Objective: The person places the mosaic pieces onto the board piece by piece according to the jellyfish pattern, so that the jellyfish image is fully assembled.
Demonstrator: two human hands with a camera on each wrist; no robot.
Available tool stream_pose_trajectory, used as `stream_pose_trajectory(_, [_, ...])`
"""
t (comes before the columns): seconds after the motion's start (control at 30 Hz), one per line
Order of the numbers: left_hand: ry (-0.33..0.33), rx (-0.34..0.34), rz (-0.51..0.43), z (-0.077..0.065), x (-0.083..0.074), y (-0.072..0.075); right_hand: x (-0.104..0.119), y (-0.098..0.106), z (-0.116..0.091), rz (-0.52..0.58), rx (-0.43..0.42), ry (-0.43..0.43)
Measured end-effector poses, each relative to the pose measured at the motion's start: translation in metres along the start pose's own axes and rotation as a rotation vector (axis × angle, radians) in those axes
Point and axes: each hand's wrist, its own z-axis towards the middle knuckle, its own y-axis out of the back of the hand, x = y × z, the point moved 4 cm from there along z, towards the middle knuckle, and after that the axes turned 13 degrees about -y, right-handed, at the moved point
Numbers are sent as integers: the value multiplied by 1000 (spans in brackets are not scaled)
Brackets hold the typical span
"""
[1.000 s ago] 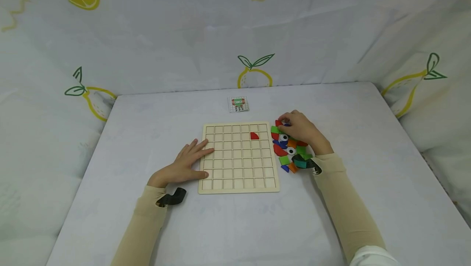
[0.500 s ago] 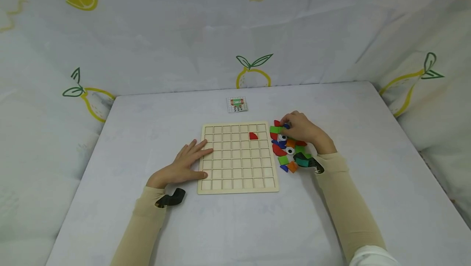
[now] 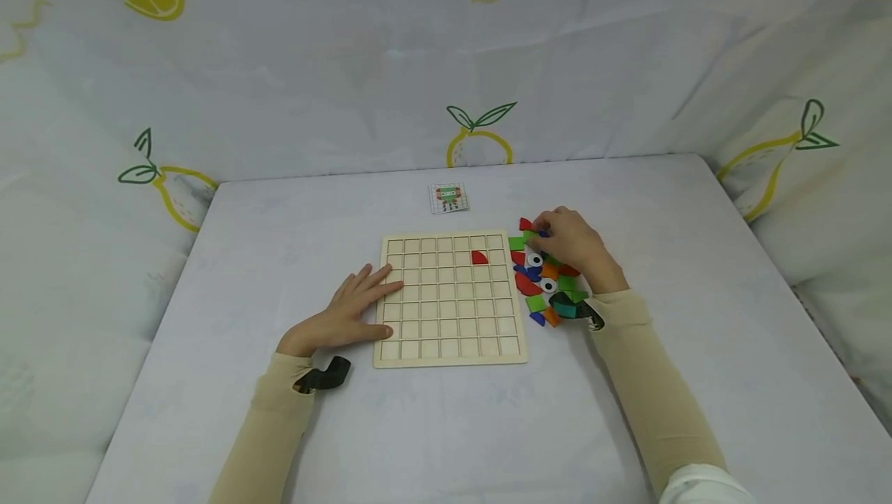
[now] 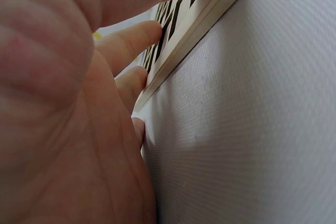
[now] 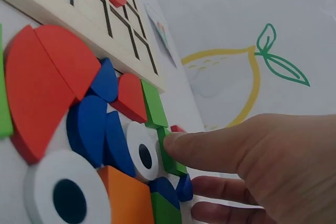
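Left hand spread on left edge of board; right hand, thumb on green block among pieces right of board, cannot tell if pinched; advisable to grip its sides squarely, not nudging neighbours.

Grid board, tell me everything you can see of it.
The grid board is pale and wooden-looking, with dark lines marking cells inside a plain rim. It lies flat on the white table. A red quarter-round piece sits in the second row from its far edge, second column from the right. The left hand rests thumb and fingertips on its left side.
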Motion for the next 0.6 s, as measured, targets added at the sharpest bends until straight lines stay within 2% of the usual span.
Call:
stream_pose_trajectory(0.37, [9, 2, 9, 1, -1, -1, 2, 0, -3, -36, -31, 0])
stream_pose_trajectory(0.47, [10, 0, 10, 1, -1, -1, 3, 0, -3, -26, -44, 5])
stream_pose_trajectory(0.6, [13, 0, 11, 1, -2, 0, 5, 2, -4, 39, -66, 17])
